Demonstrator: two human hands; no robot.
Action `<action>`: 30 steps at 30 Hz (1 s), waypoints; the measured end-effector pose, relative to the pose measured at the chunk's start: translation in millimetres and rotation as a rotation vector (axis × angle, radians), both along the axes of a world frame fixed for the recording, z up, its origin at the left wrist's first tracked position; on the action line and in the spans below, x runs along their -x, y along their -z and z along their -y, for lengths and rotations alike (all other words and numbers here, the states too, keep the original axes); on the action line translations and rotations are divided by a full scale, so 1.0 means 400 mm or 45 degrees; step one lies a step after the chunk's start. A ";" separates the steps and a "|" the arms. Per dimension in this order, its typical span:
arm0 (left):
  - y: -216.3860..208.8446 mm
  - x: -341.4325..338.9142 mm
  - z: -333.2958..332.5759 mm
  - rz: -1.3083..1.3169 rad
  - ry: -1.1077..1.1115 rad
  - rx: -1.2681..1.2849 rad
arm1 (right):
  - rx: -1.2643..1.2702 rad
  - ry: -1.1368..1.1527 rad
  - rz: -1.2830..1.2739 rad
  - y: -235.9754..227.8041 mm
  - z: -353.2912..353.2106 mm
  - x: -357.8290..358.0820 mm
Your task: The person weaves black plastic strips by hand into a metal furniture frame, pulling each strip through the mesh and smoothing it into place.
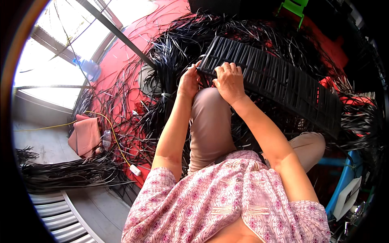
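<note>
A long black woven piece (275, 73), made of flat dark strips side by side, slants over my knees from upper left to lower right. My left hand (189, 84) grips its left corner, thumb and fingers closed at the edge beside a pale strip (209, 52). Just to the right, my right hand (230, 82) has its fingers bent over the near edge, pressed onto the strips. The undersides of both grips are hidden, so any loose strip end inside them cannot be made out.
Heaps of loose black strips (174, 44) spread over the red floor (125, 52). A bundle of strips (73, 174) lies at left near a slatted metal surface (56, 212). A yellow cord with a white connector (135, 170), a blue bottle (90, 69) and a green chair (295, 7) are around.
</note>
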State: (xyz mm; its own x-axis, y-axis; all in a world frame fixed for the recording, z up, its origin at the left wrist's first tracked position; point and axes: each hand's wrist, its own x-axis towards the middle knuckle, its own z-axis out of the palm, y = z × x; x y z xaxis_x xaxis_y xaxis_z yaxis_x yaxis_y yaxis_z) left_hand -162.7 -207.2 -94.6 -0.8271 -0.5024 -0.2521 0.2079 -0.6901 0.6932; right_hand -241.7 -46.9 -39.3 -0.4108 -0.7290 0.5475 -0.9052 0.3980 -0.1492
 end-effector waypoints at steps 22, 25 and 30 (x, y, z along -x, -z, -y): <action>0.113 -0.045 0.088 -0.332 0.303 -0.046 | 0.176 -0.204 -0.142 0.054 0.029 -0.006; 0.077 -0.019 0.053 -0.235 0.205 -0.090 | 0.135 -0.189 -0.058 0.054 0.012 0.005; 0.072 -0.044 0.052 -0.253 0.240 -0.074 | 0.232 0.073 0.105 -0.006 -0.147 -0.021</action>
State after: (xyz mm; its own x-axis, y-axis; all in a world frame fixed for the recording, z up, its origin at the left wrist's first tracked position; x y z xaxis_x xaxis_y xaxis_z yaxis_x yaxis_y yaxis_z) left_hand -145.1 -227.9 -123.2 -0.9406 -0.3247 -0.0997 0.2002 -0.7671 0.6095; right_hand -233.3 12.0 -36.8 -0.4976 -0.5956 0.6306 -0.8636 0.4080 -0.2961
